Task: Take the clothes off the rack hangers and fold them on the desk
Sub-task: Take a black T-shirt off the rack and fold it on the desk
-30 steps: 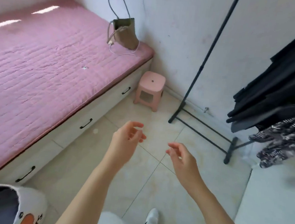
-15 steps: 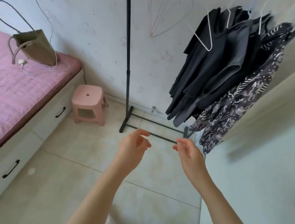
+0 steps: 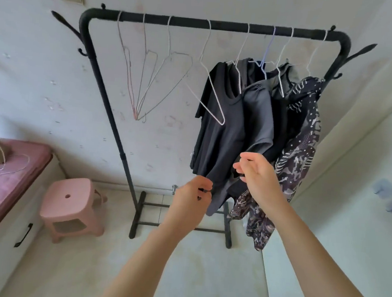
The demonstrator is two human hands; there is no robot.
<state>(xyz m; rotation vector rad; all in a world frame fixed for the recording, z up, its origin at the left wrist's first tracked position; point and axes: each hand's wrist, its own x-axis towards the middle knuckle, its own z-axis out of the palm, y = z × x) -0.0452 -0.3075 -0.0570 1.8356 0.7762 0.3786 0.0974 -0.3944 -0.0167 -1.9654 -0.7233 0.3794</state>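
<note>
A black clothes rack [image 3: 215,24] stands against the wall. Several bare wire hangers [image 3: 149,78] hang on its left half. On the right half hang a black T-shirt [image 3: 217,136], a grey shirt [image 3: 258,116], a dark garment behind them and a black-and-white patterned garment [image 3: 302,143]. My left hand [image 3: 192,197] pinches the bottom hem of the black T-shirt. My right hand [image 3: 258,177] is raised in front of the grey shirt's lower edge, thumb and fingers apart, holding nothing that I can see. No desk is in view.
A pink stool [image 3: 71,206] stands on the tiled floor left of the rack's foot [image 3: 137,216]. A bed with a pink cover [image 3: 0,178] and drawers runs along the left. A pale surface [image 3: 339,232] closes in on the right.
The view has swung from the bed and floor up to the whole rack. Both hands rose toward the clothes; the left one closed on the black T-shirt's hem.
</note>
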